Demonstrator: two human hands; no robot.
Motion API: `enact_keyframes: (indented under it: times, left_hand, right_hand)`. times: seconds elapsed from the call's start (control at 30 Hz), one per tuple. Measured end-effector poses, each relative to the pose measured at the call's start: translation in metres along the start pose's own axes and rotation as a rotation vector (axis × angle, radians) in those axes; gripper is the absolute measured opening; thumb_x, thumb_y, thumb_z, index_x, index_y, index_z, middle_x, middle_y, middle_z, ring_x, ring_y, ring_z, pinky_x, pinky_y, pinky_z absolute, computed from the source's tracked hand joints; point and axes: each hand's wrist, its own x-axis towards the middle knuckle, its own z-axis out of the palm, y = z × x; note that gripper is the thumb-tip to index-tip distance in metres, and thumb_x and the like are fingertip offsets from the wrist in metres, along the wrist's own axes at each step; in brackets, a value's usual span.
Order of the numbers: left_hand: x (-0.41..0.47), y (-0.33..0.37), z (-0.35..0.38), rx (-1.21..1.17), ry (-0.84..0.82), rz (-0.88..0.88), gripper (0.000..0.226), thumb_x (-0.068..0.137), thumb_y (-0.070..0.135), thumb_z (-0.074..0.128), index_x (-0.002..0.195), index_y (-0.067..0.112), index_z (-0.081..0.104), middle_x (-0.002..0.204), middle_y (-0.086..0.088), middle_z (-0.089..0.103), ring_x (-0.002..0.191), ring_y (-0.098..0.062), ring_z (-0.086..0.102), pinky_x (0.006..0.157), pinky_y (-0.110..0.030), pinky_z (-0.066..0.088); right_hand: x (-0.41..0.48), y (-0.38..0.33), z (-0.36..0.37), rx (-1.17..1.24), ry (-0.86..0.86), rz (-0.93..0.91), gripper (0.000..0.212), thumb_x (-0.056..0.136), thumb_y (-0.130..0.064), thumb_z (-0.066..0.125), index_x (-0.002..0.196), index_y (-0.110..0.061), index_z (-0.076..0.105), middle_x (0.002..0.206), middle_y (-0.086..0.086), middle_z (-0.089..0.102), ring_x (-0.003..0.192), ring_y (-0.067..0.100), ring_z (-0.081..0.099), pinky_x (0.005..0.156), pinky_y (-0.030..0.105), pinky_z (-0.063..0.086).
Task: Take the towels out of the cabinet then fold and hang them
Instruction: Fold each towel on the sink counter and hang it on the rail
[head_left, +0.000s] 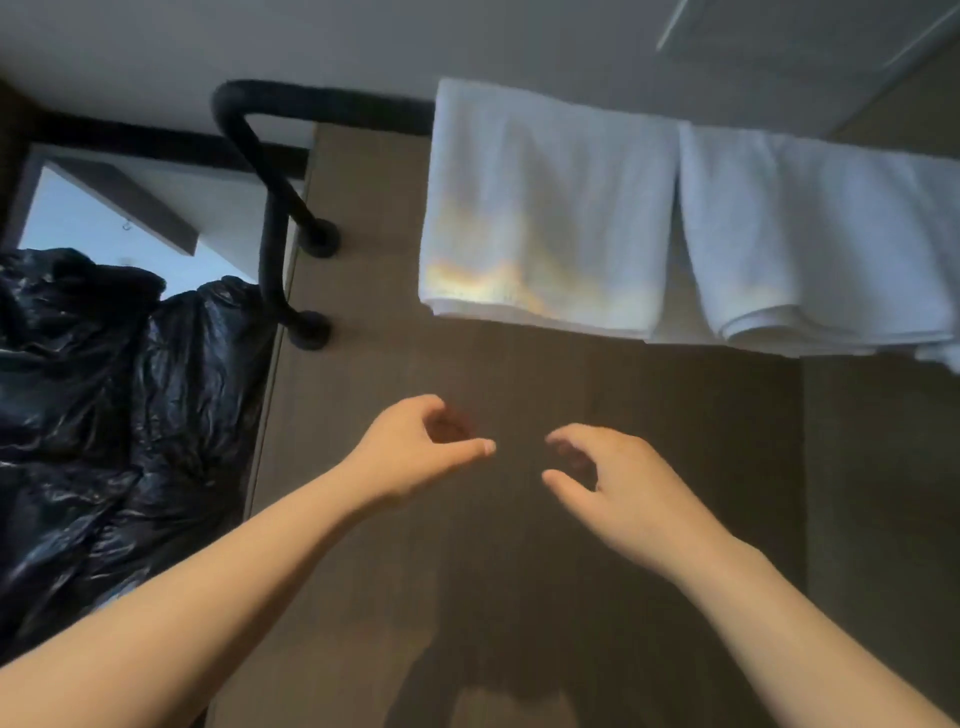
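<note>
- Two white towels hang side by side high in the head view: the left towel (545, 208) and the right towel (805, 234), each folded and draped over a black rail (270, 171) that runs out from under the left one and bends down to its mounts on a brown wood panel (519, 571).
- Their inner edges almost touch; the lower hems sit roughly level.
- A sliver of more white cloth shows at the far right edge; what it is cannot be told.
- The left hand (415, 447) and right hand (618, 483) hover below the towels, apart from them and from each other.
- Both hands are empty, with fingers (563, 436) loosely curled and thumbs out, gripping nothing.
- A crumpled black plastic bag (104, 389) fills the left side, beside the panel.
- Judged from this, the hanging looks largely done for these two.
- The towels look like soft, light terry: limp, not slippery, and prone to sliding off the rail if tugged on one side.
- For any straightening, the folded lower corners are the best hold, pinched through all layers and pulled evenly downward.
</note>
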Motion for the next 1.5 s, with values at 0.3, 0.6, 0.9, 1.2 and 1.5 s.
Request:
enact_keyframes:
  times: [0.3,0.6,0.9,1.2,1.5]
  left_hand:
    - [-0.133,-0.076,0.091,0.405,-0.276,0.058,0.028,0.085,0.042,0.066,0.109,0.028,0.063,0.101,0.014,0.063,0.091,0.001,0.059,0.083,-0.018,0.049]
    - [-0.285,-0.135,0.183,0.476,-0.529,-0.259,0.034,0.090,0.045,0.059,0.118,0.026,0.058,0.116,0.007,0.061,0.102,-0.009,0.059,0.086,-0.022,0.049]
    - [-0.396,-0.168,0.182,0.465,-0.569,-0.661,0.034,0.087,0.044,0.064,0.117,0.029,0.057,0.117,0.009,0.061,0.103,-0.007,0.058,0.084,-0.016,0.044]
    - [-0.453,-0.197,0.093,0.385,-0.380,-0.913,0.033,0.085,0.034,0.068,0.116,0.027,0.058,0.117,0.008,0.058,0.104,-0.008,0.057,0.085,-0.022,0.047]
    - [-0.484,-0.246,-0.032,0.374,-0.302,-1.062,0.036,0.087,0.035,0.068,0.120,0.026,0.058,0.118,0.007,0.059,0.104,-0.010,0.057,0.093,-0.025,0.047]
  right_hand:
    - [-0.155,0.042,0.077,0.020,-0.354,0.211,0.036,0.093,-0.043,0.059,0.128,-0.036,0.056,0.120,-0.019,0.061,0.106,-0.003,0.056,0.087,0.014,0.045]
    - [-0.303,0.085,0.140,-0.036,-0.716,0.371,0.034,0.089,-0.040,0.063,0.122,-0.029,0.062,0.119,-0.009,0.065,0.110,0.011,0.060,0.092,0.029,0.048]
    - [-0.368,0.071,0.196,0.132,-0.901,0.439,0.031,0.092,-0.036,0.062,0.122,-0.028,0.062,0.116,-0.009,0.065,0.109,0.009,0.058,0.091,0.024,0.045]
    - [-0.371,-0.036,0.260,0.270,-1.034,0.305,0.033,0.092,-0.042,0.057,0.124,-0.036,0.057,0.118,-0.015,0.060,0.105,0.002,0.054,0.082,0.016,0.038]
    - [-0.335,-0.163,0.313,0.357,-1.042,0.221,0.027,0.088,-0.043,0.054,0.114,-0.039,0.061,0.098,-0.022,0.056,0.082,-0.005,0.050,0.061,0.010,0.033]
